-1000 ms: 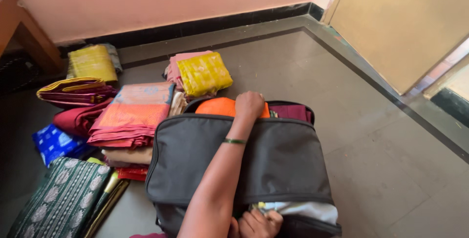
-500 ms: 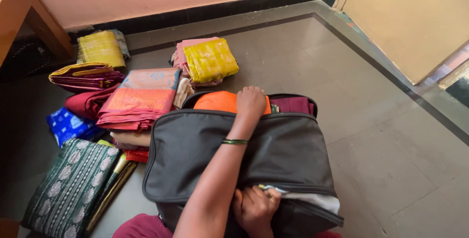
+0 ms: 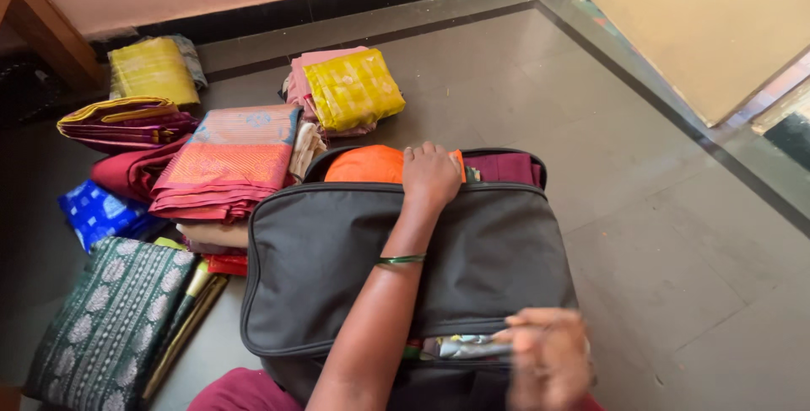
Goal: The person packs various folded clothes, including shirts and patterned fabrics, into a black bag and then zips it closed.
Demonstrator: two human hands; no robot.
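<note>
On the bag (image 3: 472,259), the left hand (image 3: 430,173) presses flat at 12 o'clock, grasping nothing; the blurred right hand's (image 3: 547,359) grip at 5 o'clock cannot be told

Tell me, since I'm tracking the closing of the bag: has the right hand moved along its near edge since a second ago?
Yes. The right hand has slid rightward along the grey bag, from beside the left forearm to the near right corner.

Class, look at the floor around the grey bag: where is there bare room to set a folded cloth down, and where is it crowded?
Free: the grey floor right of the bag, toward the door, and the strip beyond the yellow cloth along the wall. Crowded: left of the bag, where folded cloths lie stacked.
</note>
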